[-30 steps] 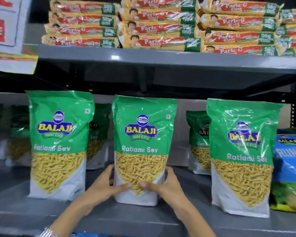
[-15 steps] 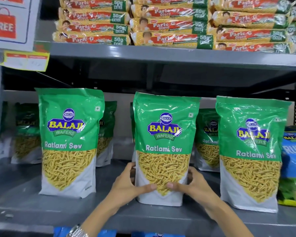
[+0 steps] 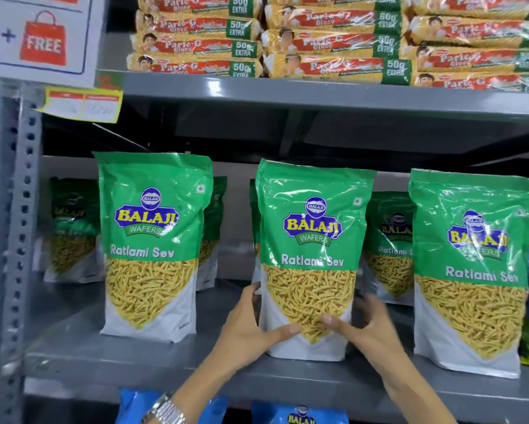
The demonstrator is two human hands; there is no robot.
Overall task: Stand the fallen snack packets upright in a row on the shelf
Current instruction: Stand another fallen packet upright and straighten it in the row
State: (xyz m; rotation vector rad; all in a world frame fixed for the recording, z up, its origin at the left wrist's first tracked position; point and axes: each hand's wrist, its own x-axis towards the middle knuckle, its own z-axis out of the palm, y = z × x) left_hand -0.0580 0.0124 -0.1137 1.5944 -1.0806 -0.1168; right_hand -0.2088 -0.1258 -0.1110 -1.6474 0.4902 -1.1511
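Both hands clamp mid Ratlami Sev pkt (image 3: pixel 313 240), upright on shelf (image 3: pixel 104 356): left hand (image 3: pixel 251 328) & right hand (image 3: pixel 364 325), fingers wrapped round its lower sides, thumbs on front.

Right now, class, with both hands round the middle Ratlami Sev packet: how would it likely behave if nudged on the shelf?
The middle Ratlami Sev packet is tall on a narrow base, so it probably tips easily. Its glossy, crinkled film suggests a slippery, floppy top. The left hand and right hand grip low, where the sev probably gives most firmness.
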